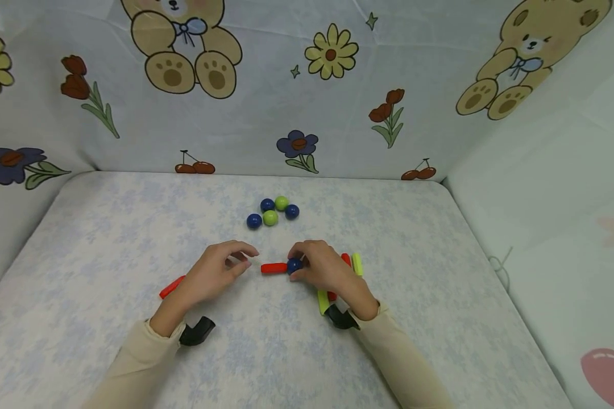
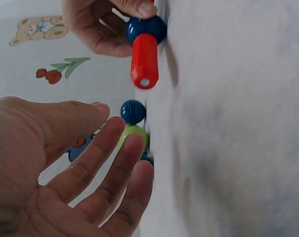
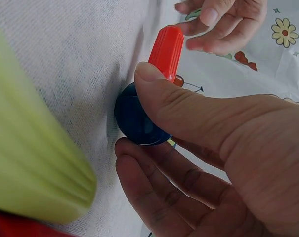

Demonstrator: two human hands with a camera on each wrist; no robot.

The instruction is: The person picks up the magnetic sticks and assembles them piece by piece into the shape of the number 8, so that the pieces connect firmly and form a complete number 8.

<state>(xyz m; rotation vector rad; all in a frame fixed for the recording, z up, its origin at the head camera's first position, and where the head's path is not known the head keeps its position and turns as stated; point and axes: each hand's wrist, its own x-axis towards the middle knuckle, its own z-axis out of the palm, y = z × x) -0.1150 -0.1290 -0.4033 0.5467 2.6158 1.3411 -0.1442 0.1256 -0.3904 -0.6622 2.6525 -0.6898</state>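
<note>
Between the thumb and fingers of my right hand [image 1: 322, 264] is a dark blue ball [image 3: 139, 116], pinched low over the table. A short red ribbed stick [image 1: 273, 268] joins the ball and points left; its free end shows a small silvery disc in the left wrist view. My left hand [image 1: 217, 270] hovers left of the stick with fingers loosely bent and apart, holding nothing. Part of another red stick [image 1: 171, 287] shows beside the left wrist. Around the right wrist lie green sticks [image 1: 357, 264] and red sticks [image 1: 345, 259], partly hidden by the hand and forearm.
Farther back on the table [image 1: 414, 238] sits a cluster of blue balls [image 1: 254, 221] and green balls [image 1: 270, 218]. Behind the table's far edge hangs a cloth [image 1: 266, 102] printed with bears and flowers. Each wrist carries a black strap piece [image 1: 197, 332].
</note>
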